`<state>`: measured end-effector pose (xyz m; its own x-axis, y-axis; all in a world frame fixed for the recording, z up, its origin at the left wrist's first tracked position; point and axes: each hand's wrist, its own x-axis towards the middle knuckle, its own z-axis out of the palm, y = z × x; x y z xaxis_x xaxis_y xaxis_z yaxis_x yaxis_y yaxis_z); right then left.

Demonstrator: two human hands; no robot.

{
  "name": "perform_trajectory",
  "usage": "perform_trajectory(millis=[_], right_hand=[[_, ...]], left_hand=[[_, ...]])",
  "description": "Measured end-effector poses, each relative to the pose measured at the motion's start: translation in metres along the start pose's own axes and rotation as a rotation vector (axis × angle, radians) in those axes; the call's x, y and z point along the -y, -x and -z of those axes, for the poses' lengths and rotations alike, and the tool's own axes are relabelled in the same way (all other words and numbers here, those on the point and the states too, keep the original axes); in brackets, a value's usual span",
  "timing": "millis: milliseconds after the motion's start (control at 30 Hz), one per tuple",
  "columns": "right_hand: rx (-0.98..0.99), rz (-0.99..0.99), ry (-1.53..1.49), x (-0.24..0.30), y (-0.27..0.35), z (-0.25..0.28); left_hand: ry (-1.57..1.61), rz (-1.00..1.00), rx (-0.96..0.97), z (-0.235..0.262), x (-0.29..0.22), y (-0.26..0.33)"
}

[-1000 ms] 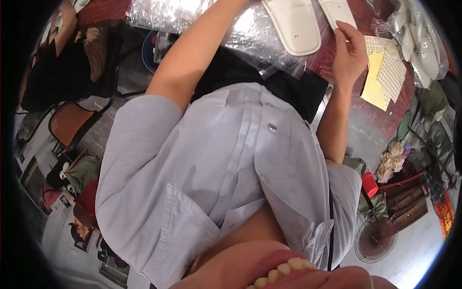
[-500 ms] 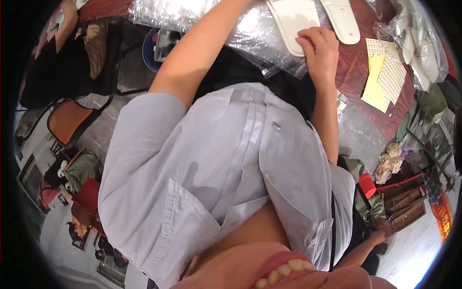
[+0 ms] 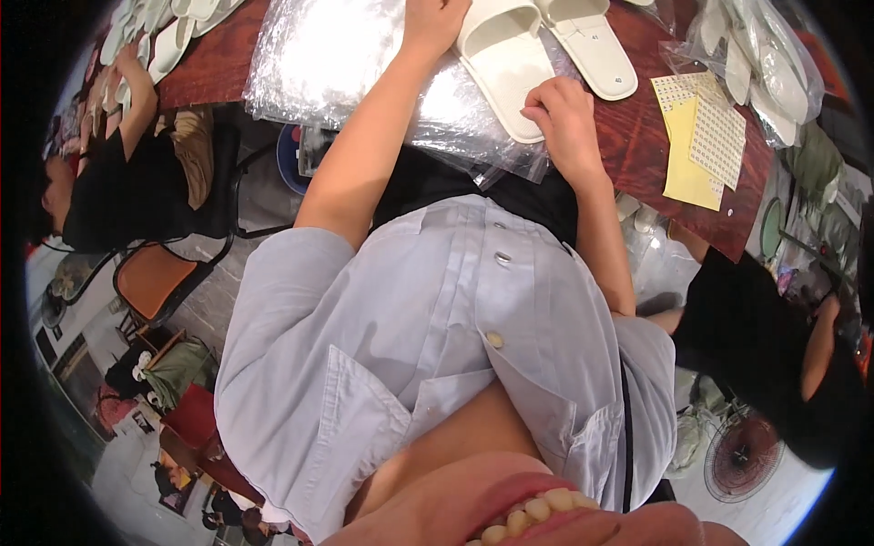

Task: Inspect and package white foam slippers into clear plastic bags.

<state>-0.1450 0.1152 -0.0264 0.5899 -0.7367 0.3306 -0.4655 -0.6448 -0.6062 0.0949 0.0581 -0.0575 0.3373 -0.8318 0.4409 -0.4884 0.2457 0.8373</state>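
Observation:
Two white open-toed slippers lie side by side ahead of me, over clear plastic bags (image 3: 319, 73) and a red-brown wooden table (image 3: 628, 136). My right hand (image 3: 564, 127) is at the heel end of the nearer-left slipper (image 3: 505, 68), fingers curled and thumb pressed in at its edge. Beside that slipper's upper left side is my left hand (image 3: 435, 27), bent over the plastic; its fingertips are partly cut off by the top of the picture. The other slipper (image 3: 596, 59) has small stickers on its sole and neither hand on it.
Yellow and white sticker sheets (image 3: 696, 136) lie at the table's right corner, below a clear bag of white slippers (image 3: 765, 64). At far left a co-worker's hand (image 3: 132, 68) is near more slippers (image 3: 173, 45). Another person in black (image 3: 756, 318) is at right, near a fan (image 3: 742, 455).
The view has shifted, so the table and slippers sit lower and more of my left hand shows. A person in black has come into view at right. My right hand stays at the slipper's heel.

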Motion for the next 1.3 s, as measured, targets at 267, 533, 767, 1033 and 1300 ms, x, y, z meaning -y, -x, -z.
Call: perform_trajectory(millis=[267,533,767,1033,1300], right_hand=[[0.034,0.055,0.074,-0.014,-0.002,0.009],[0.023,0.077,-0.045,-0.018,-0.004,-0.002],[0.025,0.075,-0.051,-0.009,0.0,-0.002],[0.177,0.004,-0.263,-0.012,0.001,0.024],[0.141,0.067,-0.077,-0.009,0.0,0.015]], left_hand=[[0.06,-0.027,-0.021,-0.008,-0.002,-0.011],[0.011,0.039,0.037,0.004,0.002,-0.01],[-0.003,0.042,0.066,0.009,-0.002,-0.001],[0.037,-0.002,0.02,0.006,-0.005,-0.003],[0.017,-0.053,-0.03,0.002,-0.004,-0.005]])
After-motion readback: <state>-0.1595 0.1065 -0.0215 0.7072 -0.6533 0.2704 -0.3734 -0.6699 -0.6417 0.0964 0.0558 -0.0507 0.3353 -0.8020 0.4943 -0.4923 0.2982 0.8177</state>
